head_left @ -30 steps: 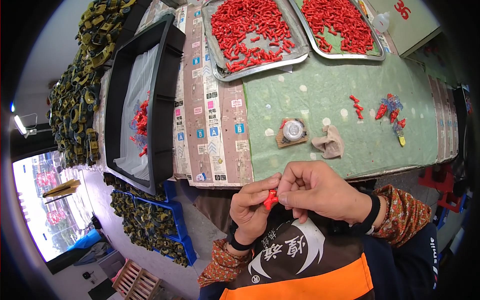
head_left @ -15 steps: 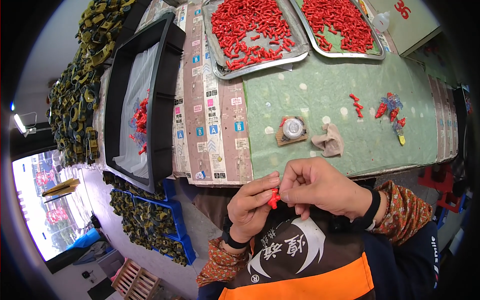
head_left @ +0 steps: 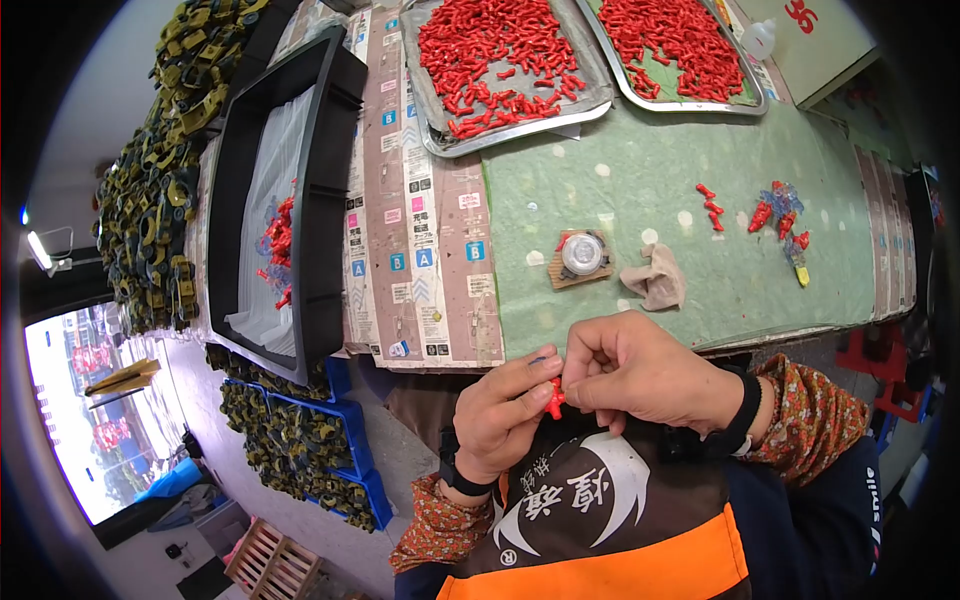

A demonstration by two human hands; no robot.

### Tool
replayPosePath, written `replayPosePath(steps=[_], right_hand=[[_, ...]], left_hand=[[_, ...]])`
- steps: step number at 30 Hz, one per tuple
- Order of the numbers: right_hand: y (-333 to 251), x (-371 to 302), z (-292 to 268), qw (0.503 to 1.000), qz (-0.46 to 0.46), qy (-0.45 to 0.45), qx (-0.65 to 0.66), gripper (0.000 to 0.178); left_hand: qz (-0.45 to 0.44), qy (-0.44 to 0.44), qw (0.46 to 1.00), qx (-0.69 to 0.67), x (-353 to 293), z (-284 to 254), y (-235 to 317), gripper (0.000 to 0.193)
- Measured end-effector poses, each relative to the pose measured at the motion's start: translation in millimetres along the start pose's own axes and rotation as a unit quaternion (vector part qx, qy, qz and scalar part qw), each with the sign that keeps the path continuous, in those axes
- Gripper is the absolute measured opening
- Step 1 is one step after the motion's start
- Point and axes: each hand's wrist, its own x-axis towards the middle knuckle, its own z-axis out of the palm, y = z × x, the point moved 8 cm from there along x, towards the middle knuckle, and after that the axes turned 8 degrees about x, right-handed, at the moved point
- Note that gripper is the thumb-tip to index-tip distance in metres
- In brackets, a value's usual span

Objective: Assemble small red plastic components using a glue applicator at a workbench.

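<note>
Just off the front edge of the table, my left hand pinches a small red plastic figure part between thumb and fingers. My right hand has its thumb and forefinger closed on the same part from the other side. Both hands cover much of it, so its exact shape is hidden. Beyond my hands, a small round container with a pale lid sits on a piece of cardboard. A crumpled beige cloth lies beside it.
Two metal trays of red parts stand at the back. A black bin with finished-looking red and blue pieces is at left. Loose red parts and red-blue figures lie right. Blue crates hold green-black toys below the table.
The red part has turned slightly in my fingers. Both hands keep their hold on it, and the view has shifted a little.
</note>
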Motion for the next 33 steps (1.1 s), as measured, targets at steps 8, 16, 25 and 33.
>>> replayPosePath(steps=[8, 16, 25, 33], right_hand=[[-1, -2, -1, 1.0, -0.002, 0.004, -0.02, 0.006], [1, 0, -2, 0.999, 0.017, 0.011, -0.027, 0.006], [5, 1, -5, 0.999, 0.027, 0.008, -0.017, 0.006], [5, 1, -6, 1.0, 0.024, 0.009, -0.012, 0.006]], left_hand=[[0.036, 0.001, 0.997, 0.065, 6, -1, 11, 0.034], [0.026, 0.007, 0.995, 0.094, 3, 2, 13, 0.032], [0.034, 0.006, 0.993, 0.109, 3, 5, 14, 0.032], [0.033, 0.005, 0.992, 0.122, 3, 5, 16, 0.031]])
